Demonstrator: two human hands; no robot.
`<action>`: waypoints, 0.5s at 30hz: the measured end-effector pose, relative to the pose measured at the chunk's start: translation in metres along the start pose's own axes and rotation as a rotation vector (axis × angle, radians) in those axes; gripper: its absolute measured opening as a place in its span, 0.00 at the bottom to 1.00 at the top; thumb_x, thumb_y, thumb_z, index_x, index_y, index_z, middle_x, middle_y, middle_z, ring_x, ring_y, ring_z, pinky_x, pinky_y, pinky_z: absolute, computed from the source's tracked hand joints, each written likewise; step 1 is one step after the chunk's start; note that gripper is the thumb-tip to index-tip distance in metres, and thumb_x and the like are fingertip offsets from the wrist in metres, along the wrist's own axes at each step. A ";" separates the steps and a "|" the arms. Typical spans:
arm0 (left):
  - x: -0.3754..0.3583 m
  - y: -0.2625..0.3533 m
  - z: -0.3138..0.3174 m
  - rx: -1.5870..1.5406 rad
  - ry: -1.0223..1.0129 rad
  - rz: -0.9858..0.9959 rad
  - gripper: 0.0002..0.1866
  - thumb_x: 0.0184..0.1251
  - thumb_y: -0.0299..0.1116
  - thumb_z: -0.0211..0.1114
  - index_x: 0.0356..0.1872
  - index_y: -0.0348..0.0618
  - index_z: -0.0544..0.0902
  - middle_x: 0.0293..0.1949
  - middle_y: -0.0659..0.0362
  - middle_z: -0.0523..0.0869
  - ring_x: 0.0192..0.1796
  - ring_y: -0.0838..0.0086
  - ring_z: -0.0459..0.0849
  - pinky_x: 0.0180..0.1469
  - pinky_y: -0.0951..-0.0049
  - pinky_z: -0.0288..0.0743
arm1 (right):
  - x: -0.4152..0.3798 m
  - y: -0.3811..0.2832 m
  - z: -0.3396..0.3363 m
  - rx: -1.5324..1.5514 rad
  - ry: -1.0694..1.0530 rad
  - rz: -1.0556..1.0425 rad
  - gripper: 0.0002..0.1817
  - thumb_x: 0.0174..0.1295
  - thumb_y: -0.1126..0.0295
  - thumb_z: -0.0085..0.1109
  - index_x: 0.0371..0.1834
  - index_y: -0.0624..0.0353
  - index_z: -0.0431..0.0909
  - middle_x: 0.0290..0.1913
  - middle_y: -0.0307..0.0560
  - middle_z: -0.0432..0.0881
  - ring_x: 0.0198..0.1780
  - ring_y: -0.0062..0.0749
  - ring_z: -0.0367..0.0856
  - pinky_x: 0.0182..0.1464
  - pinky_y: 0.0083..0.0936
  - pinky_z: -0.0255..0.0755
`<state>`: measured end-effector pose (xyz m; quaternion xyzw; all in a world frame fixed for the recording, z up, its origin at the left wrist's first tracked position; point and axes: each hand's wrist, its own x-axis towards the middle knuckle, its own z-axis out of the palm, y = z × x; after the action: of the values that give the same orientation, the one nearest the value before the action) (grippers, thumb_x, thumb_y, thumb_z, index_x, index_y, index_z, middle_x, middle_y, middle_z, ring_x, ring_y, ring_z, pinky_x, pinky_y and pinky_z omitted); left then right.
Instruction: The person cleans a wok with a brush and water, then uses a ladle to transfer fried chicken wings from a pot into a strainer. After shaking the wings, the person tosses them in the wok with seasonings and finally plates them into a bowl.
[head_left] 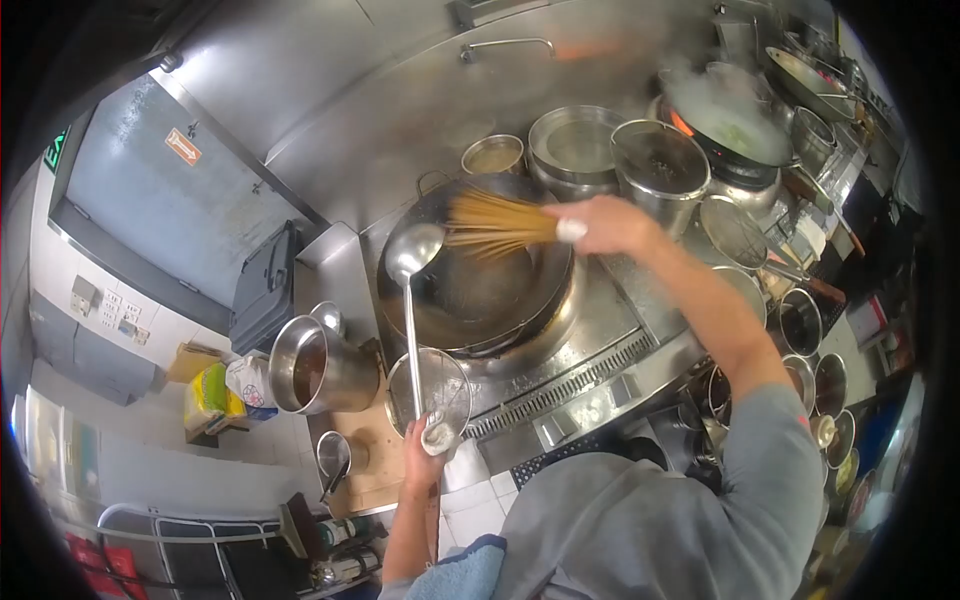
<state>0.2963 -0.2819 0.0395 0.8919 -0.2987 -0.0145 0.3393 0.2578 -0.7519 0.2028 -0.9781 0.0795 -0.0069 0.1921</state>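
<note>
My right hand is closed round the bound end of a bamboo wok brush, its bristles spread over the far part of a dark wok. My left hand grips the cloth-wrapped handle end of a long metal ladle. The ladle's bowl overlaps the wok's left side, close to the bristle tips. Under the ladle's handle lies a round wire strainer, in front of the wok. The wok sits on a steel range.
Behind the wok stand a small pot, a wide pot and a deep pot. A steaming wok is at the right, with flame beside it. A tall steel pot with dark liquid stands left. Several containers line the right side.
</note>
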 end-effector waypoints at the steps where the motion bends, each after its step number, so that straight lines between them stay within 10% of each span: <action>1: -0.001 -0.003 -0.001 0.020 0.007 -0.006 0.32 0.46 0.25 0.73 0.57 0.40 0.76 0.46 0.44 0.80 0.49 0.46 0.79 0.51 0.55 0.75 | 0.004 0.021 -0.002 -0.083 0.140 -0.040 0.44 0.45 0.68 0.63 0.73 0.36 0.64 0.45 0.56 0.85 0.45 0.55 0.82 0.51 0.43 0.75; 8: -0.003 -0.022 0.013 -0.153 0.014 -0.090 0.30 0.46 0.25 0.72 0.56 0.36 0.76 0.46 0.45 0.80 0.49 0.46 0.79 0.52 0.55 0.74 | -0.012 -0.016 -0.002 0.521 0.359 -0.372 0.44 0.51 0.71 0.64 0.76 0.45 0.60 0.71 0.49 0.69 0.63 0.38 0.77 0.64 0.29 0.70; 11: -0.009 -0.010 0.002 0.053 0.024 0.011 0.29 0.47 0.26 0.72 0.56 0.39 0.77 0.45 0.45 0.80 0.48 0.47 0.80 0.50 0.55 0.75 | 0.008 -0.012 0.002 -0.034 -0.098 0.042 0.41 0.47 0.68 0.64 0.72 0.41 0.66 0.59 0.53 0.80 0.54 0.50 0.81 0.57 0.37 0.75; 15: -0.008 0.001 -0.010 0.170 0.025 -0.203 0.28 0.48 0.29 0.72 0.56 0.48 0.79 0.45 0.46 0.79 0.44 0.48 0.82 0.45 0.55 0.77 | -0.005 -0.005 -0.034 0.082 0.270 -0.043 0.41 0.46 0.69 0.64 0.71 0.44 0.67 0.58 0.53 0.80 0.54 0.51 0.81 0.57 0.38 0.75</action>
<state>0.2915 -0.2718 0.0463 0.9432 -0.2028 -0.0122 0.2630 0.2521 -0.7589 0.2363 -0.9611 0.0832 -0.1459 0.2194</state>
